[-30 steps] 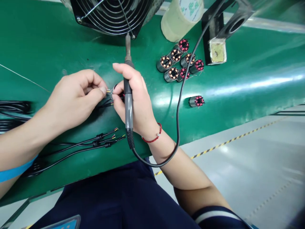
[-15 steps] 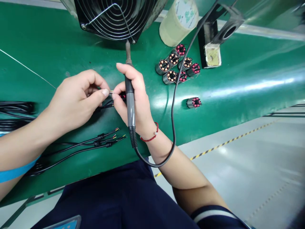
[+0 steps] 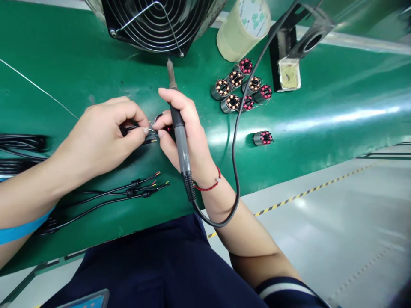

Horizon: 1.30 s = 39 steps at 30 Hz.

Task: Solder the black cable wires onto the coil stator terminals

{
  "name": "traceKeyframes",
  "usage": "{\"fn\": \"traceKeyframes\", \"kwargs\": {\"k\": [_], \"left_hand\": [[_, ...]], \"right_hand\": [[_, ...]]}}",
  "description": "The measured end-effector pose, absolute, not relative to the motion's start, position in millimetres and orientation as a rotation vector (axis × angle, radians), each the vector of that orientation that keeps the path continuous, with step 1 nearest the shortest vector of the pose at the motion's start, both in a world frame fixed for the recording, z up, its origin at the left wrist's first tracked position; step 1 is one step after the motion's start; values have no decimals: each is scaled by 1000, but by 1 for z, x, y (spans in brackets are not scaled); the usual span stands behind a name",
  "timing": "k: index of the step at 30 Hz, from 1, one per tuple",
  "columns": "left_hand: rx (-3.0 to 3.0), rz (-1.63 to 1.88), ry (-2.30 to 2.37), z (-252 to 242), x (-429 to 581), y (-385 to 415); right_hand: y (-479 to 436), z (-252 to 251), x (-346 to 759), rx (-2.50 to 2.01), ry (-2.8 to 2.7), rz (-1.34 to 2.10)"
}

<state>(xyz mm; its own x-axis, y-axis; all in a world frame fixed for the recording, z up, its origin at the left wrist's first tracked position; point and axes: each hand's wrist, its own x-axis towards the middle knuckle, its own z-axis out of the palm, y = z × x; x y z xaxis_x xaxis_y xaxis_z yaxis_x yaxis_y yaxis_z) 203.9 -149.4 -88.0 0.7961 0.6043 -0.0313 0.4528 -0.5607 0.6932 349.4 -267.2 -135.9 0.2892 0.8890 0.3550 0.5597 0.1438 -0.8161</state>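
My left hand (image 3: 111, 134) is closed in a pinch on the thin wire end of a black cable, most of it hidden by the fingers. A soldering iron (image 3: 181, 139) rests across my right hand (image 3: 195, 141), its tip pointing away toward the fan. That hand's thumb and a fingertip also pinch near the same wires, close to the left fingertips. Behind the iron, a partly covered wound motor core (image 3: 168, 128) with red windings shows. More stripped cable ends (image 3: 151, 140) lie just under the pinch.
A fan (image 3: 154, 25) stands at the back, beside a tape roll (image 3: 236, 36) and an iron stand with sponge (image 3: 289, 75). Several wound cores (image 3: 231, 103) sit grouped; one core (image 3: 263, 138) lies apart. Black cables (image 3: 128, 192) lie front left. The iron's cord (image 3: 236, 149) loops over my right forearm.
My right hand has shifted slightly right and down, tilting the iron so its tip leans left. My left hand has moved slightly right, and more wire ends show between the fingertips.
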Motion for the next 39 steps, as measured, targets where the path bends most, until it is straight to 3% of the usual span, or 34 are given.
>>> {"fn": "traceKeyframes", "kwargs": {"k": [10,20,26,39], "left_hand": [[2210,282,833,-96,207,-149],[2136,281,884,-94,211,-155],[2123,274,920,-94,212,-158],[2108,242,1007,-92,212,-162]], "right_hand": [[-263,-124,346,-1818,-1454,302],[-291,-109,348,-1565,-1244,270],[-317,-116,336,-1573,-1140,10],[-320,-123,330,-1426,-982,195]]}}
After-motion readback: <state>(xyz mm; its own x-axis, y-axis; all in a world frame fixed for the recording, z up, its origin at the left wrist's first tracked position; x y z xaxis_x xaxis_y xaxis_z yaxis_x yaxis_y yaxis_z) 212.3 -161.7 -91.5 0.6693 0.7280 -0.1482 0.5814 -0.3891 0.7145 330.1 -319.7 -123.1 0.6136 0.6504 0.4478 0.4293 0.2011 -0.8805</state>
